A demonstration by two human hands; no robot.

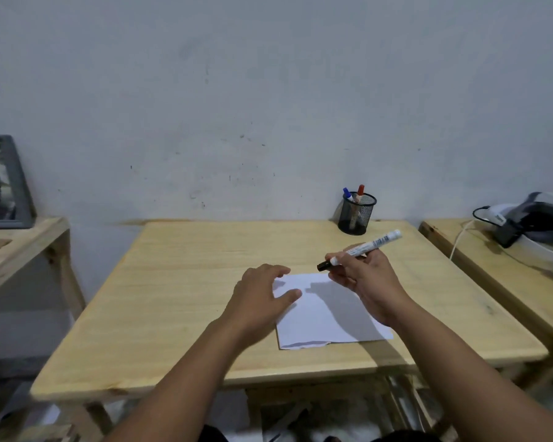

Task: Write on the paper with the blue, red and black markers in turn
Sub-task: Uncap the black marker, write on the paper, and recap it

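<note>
A: Paper (326,311), white, lies just right of centre on the wooden table (173,282), lower middle of the frame. Starting far left, what have we got?

B: Far left, a framed picture (4,183) leans on a side table (23,244). Moving in, the left hand (259,298) is flat, palm down, fingers loosely spread, thumb and fingertips resting on the paper's upper left corner.

A: And just past it?

B: The right hand (361,282) hovers over the paper's upper right part, fingers curled and pinching the black marker (361,250). Its capped black end points left; the white barrel slants up to the right.

A: Is the tip on the sheet?

B: No, it's off the sheet, cap on. The page looks blank.

A: Behind the hand?

B: A black mesh cup (356,215) at the table's back right edge, against the wall, holding the blue marker (348,194) and red marker (360,190) upright. Far right, a white headset (533,224) with a cable sits on another table (498,282).
</note>
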